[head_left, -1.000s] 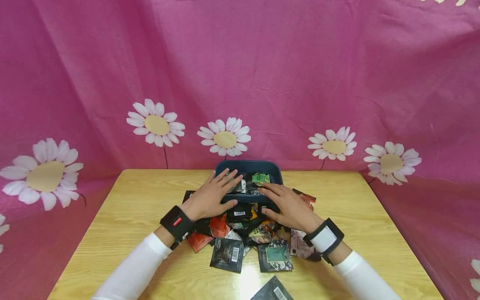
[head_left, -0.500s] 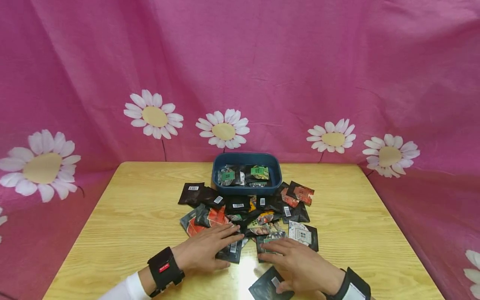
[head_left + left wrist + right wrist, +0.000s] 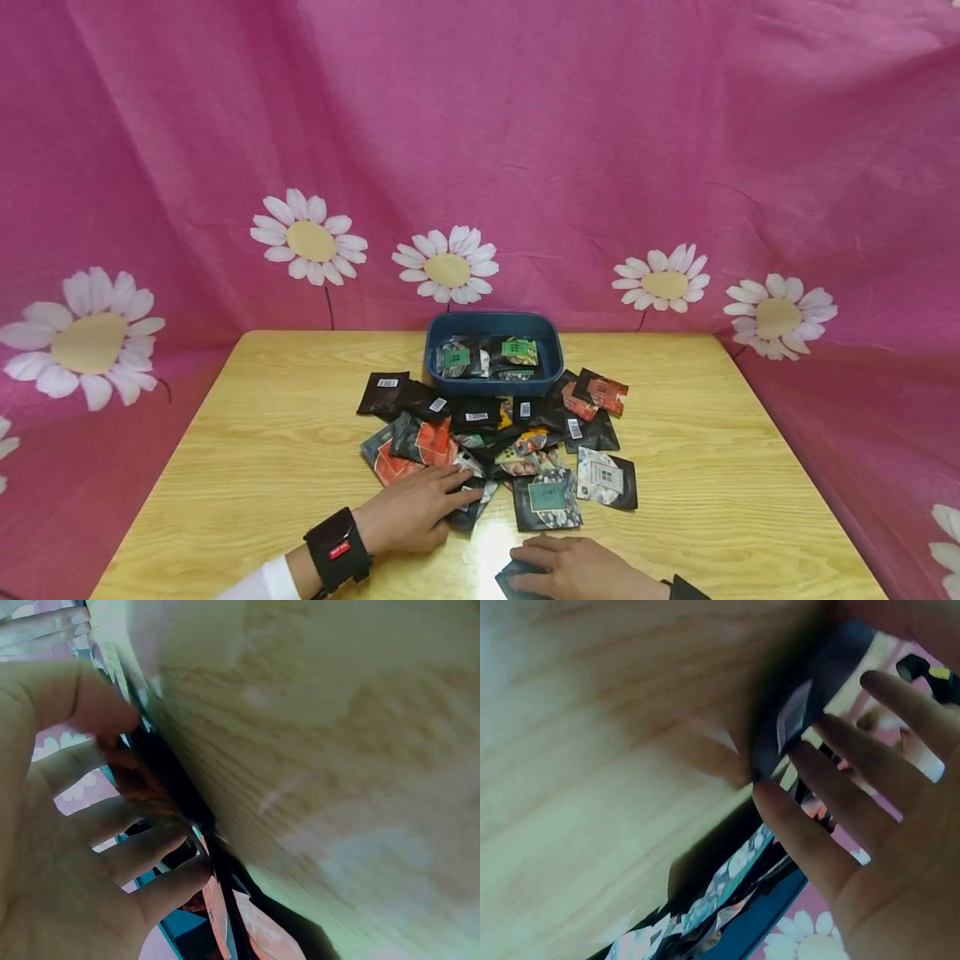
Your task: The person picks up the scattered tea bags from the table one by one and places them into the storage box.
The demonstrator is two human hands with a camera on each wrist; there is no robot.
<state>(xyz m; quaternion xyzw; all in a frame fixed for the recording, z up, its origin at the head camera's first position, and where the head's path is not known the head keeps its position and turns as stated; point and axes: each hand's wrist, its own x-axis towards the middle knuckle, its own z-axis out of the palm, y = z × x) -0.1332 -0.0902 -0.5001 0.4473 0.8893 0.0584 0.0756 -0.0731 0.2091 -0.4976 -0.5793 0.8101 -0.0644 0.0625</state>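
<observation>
Sachets (image 3: 517,462), most of them dark, lay in a loose heap across the middle of a wooden table (image 3: 285,417), with a blue tray (image 3: 495,387) on the far side, just beyond them, holding a few more. Both hands had moved toward the near side: a second earlier they reached over the tray, and half a second earlier the right hand hung loosely spread above a lone sachet near the table's near edge.

Now the right hand (image 3: 581,571) had come down on that near sachet (image 3: 508,575) and held it between thumb and fingertips, as the right wrist view suggested — its barcode label (image 3: 793,718) showed beside the fingers. The left hand (image 3: 412,512) lay over a dark sachet (image 3: 465,517) at the heap's near left side, touching it; whether thumb and fingers had closed on it could not be told. That sachet looked slightly turned since the previous view.

Between the hands, on the far side, a green-labelled sachet (image 3: 547,496) lay flat and untouched. The change seemed to shift the work from the tray to single packets — the right hand settled on one, the left perhaps preparing another.
</observation>
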